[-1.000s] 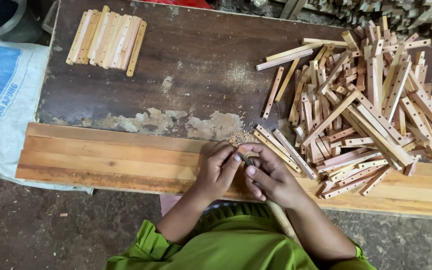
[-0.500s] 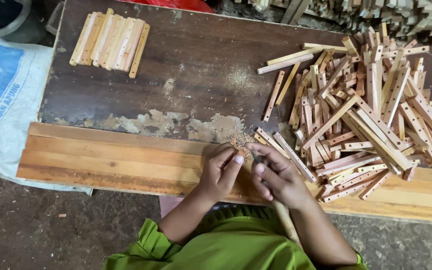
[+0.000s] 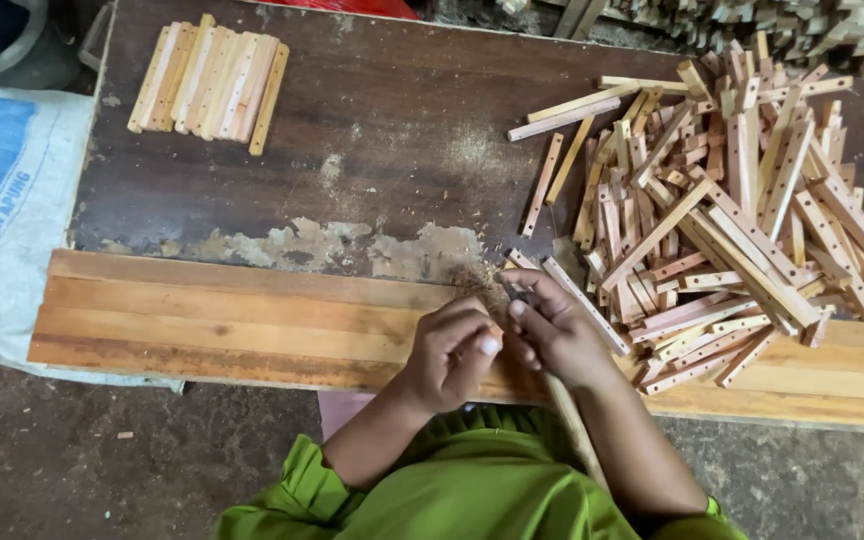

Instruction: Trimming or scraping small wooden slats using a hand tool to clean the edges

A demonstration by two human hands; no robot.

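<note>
Done: small neat stack of strips (image 3: 209,78), upper left
Left: big loose pile (image 3: 722,210), right
Hands: left hand (image 3: 452,350) and right hand (image 3: 552,325) both closed on one long strip (image 3: 572,425)

Workbench on bare floor, seen from above.
A dark, worn tabletop (image 3: 392,150) is edged by pale planks (image 3: 202,320). A woven sack (image 3: 2,200) is laid at left on grey, gritty floor (image 3: 82,450). Daylight is cast evenly.

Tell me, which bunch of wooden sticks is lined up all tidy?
The small bunch of sticks at the table's far left corner. Its sticks lie side by side in a neat row, while the big heap of sticks on the right is a criss-crossed jumble.
</note>
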